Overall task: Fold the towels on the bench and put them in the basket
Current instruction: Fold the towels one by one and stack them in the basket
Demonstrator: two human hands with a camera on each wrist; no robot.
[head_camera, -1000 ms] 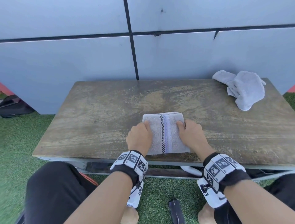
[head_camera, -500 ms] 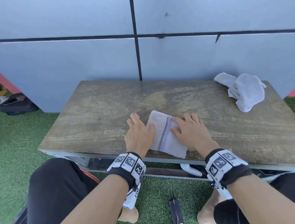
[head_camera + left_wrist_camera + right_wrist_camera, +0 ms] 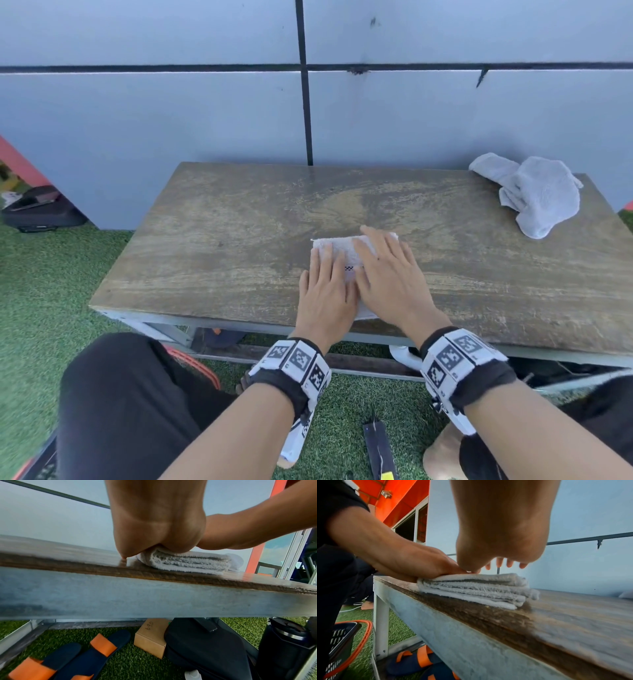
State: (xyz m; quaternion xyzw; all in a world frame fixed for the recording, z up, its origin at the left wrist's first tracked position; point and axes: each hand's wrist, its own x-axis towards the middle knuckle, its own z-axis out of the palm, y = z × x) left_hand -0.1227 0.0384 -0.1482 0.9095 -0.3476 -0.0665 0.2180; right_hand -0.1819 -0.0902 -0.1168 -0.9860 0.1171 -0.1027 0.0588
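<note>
A: So, folded white towel point(image 3: 346, 248) sits centre frame near the wooden bench point(image 3: 212, 246) front edge; our left hand point(image 3: 325, 294) and right hand point(image 3: 390, 281) press it, fingers flat.

B: Soft, light, layers slip. We'd pinch both short ends.

Head view high, looking down over the bench point(image 3: 219, 240), wrist views low at its front edge, all sharing the folded towel point(image 3: 188, 562).
</note>
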